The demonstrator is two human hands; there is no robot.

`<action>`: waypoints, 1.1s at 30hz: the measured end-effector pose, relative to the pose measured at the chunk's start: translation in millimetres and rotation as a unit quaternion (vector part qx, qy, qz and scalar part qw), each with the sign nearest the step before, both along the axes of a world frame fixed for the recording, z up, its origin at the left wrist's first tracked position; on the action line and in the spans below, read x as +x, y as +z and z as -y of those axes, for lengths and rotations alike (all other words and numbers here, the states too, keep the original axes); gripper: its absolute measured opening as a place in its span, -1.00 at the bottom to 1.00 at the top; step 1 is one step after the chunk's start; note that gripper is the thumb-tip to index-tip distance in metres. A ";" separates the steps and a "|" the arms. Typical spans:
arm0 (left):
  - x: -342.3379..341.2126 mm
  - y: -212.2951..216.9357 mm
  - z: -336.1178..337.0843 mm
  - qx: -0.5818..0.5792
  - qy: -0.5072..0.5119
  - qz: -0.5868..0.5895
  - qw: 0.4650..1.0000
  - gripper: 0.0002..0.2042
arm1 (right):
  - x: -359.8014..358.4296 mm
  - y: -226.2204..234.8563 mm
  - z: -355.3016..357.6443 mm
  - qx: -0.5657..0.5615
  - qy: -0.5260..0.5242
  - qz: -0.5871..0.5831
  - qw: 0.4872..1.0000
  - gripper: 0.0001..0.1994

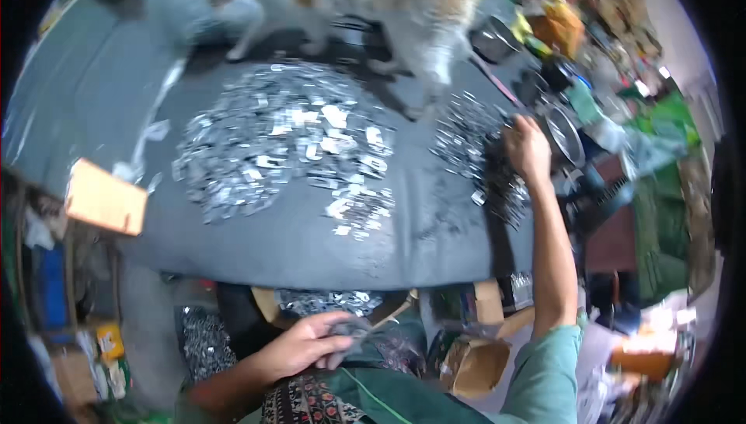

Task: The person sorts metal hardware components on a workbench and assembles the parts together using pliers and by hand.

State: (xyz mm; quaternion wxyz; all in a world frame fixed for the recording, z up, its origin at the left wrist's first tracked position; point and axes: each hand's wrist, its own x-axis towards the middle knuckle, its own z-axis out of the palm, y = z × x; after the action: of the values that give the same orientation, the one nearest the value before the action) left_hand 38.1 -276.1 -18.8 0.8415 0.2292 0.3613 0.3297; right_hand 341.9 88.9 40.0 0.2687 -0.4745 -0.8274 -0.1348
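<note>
At the right of the frame, I see the person's right hand point(528, 148) reaching far across the grey-topped table point(272, 257), its fingers bent together over the edge of a dark, scattered heap of small metal pieces point(466, 136); from where I stand I cannot tell whether it grips any. Just beside that hand, on its right, sits a round metal bowl point(571, 138), tilted to show its shiny rim. Down at the lower middle, near the table's front edge, the left hand point(315, 340) is curled, thumb toward fingers, around something grey point(353, 329), too blurred for me to name. Left of the centre spreads a much larger heap of silvery metal parts point(256, 136), with a small cluster of bright pieces point(361, 210) at its lower right. Along the top of the frame, a tan-and-white furry animal point(435, 35) stands on the table behind both heaps. A tan rectangular card point(105, 200) lies at the table's left edge, and an open cardboard box point(480, 366) sits below, right of the person's lap.
</note>
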 end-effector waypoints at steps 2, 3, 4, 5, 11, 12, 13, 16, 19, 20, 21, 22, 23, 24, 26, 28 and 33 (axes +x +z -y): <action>10.9 4.2 -10.6 0.026 0.002 0.008 1.000 -0.65 | 0.3 -14.2 -5.9 -0.061 -0.028 0.069 0.995 -0.78; 14.0 4.9 -9.5 0.025 0.015 0.011 1.000 -0.66 | -6.5 -19.8 5.9 -0.030 -0.010 0.079 0.996 -0.79; 16.0 4.9 -8.8 0.029 0.021 0.018 0.999 -0.66 | -1.2 -26.0 10.2 -0.012 -0.002 0.088 0.996 -0.81; 11.7 3.8 -3.3 0.025 0.048 0.010 0.998 -0.66 | -12.7 -23.3 26.1 -0.041 -0.007 0.069 0.997 -0.82; 9.1 -19.0 6.3 -0.001 0.049 0.039 0.998 -0.68 | -33.0 -20.9 100.5 -0.051 0.078 0.106 0.990 -0.80; 10.3 -22.4 4.7 0.001 0.056 0.041 0.998 -0.68 | -30.2 -22.0 108.3 -0.058 0.089 0.097 0.990 -0.77; 11.6 -23.5 3.4 0.010 0.049 0.022 0.998 -0.71 | -23.9 -26.5 110.9 -0.041 0.091 0.101 0.990 -0.75; 14.1 -26.2 0.3 0.034 0.066 -0.015 0.997 -0.77 | -8.3 -34.0 111.6 -0.007 0.077 0.107 0.991 -0.72; 16.4 -29.7 0.7 0.047 0.065 -0.043 0.996 -0.77 | -0.8 -34.5 113.5 -0.009 0.059 0.105 0.993 -0.70; 17.2 -33.5 2.4 0.051 0.067 -0.047 0.995 -0.77 | -2.8 -34.5 112.7 -0.017 0.058 0.123 0.991 -0.70; 19.3 -38.0 2.9 0.058 0.064 -0.051 0.995 -0.76 | -3.1 -33.7 110.7 -0.025 0.055 0.127 0.990 -0.70; 20.7 -40.7 3.6 0.066 0.060 -0.055 0.994 -0.76 | -2.3 -33.7 107.6 -0.033 0.052 0.130 0.990 -0.71; 20.9 -41.8 4.5 0.070 0.061 -0.049 0.994 -0.75 | 1.2 -37.0 103.0 -0.028 0.058 0.126 0.990 -0.71; 23.7 -48.7 5.5 0.084 0.063 -0.038 0.994 -0.72 | 7.1 -40.5 96.6 -0.032 0.052 0.109 0.992 -0.70; 26.6 -52.1 5.1 0.102 0.082 -0.003 0.991 -0.63 | 5.2 -42.8 91.3 -0.025 0.049 0.086 0.995 -0.69; 28.1 -60.2 6.6 0.109 0.082 0.014 0.991 -0.57 | -2.7 -38.6 95.9 -0.041 0.025 0.047 0.998 -0.76; 22.9 -75.5 2.4 0.156 -0.002 0.001 0.988 -0.71 | 0.7 -31.7 95.5 -0.002 0.024 0.045 0.999 -0.72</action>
State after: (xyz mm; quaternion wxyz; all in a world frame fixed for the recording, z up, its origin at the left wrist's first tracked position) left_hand 61.0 -278.5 -94.3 0.7961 0.3584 0.3045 0.3809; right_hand 342.6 -6.6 8.3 0.2340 -0.4481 -0.8500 -0.1479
